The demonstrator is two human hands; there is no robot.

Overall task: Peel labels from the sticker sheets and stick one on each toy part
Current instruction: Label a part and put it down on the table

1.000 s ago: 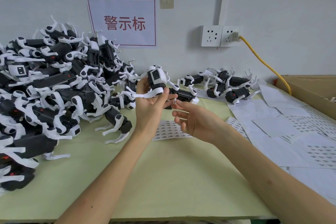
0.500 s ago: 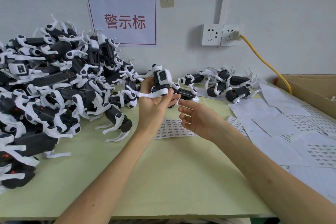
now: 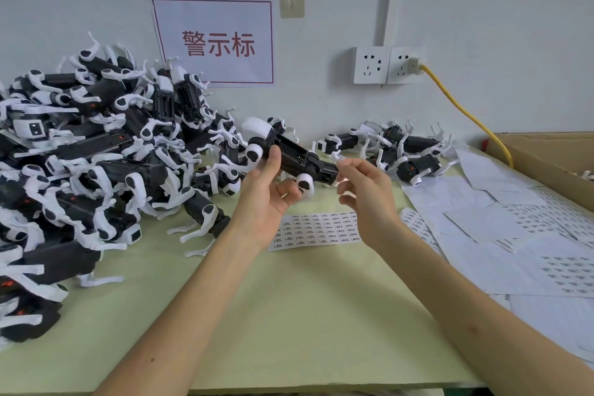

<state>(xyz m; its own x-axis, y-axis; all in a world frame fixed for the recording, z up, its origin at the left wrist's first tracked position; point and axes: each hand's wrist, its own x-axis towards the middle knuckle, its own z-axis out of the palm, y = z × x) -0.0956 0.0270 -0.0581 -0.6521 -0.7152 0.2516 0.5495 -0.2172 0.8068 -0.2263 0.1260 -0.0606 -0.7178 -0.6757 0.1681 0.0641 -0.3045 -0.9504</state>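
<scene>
My left hand [image 3: 265, 193] grips a black and white toy part [image 3: 289, 156], a robot-dog body, held above the table with its black underside turned toward me. My right hand [image 3: 366, 190] is just right of it, and its thumb and forefinger pinch a small white label [image 3: 338, 157] at the toy's right end. A sticker sheet [image 3: 318, 230] printed with rows of small labels lies flat on the green table [image 3: 289, 315] under both hands.
A big heap of the same toy parts [image 3: 96, 154] fills the left side. A smaller group of them [image 3: 395, 151] lies at the back right. Loose sheets [image 3: 520, 235] cover the right of the table, beside a cardboard box [image 3: 553, 157]. A yellow cable [image 3: 463, 109] hangs from the wall socket.
My left hand has turned the toy part over, from upright to lying lengthwise with its underside toward me. My right hand has risen and brought the label to the toy's right end.
</scene>
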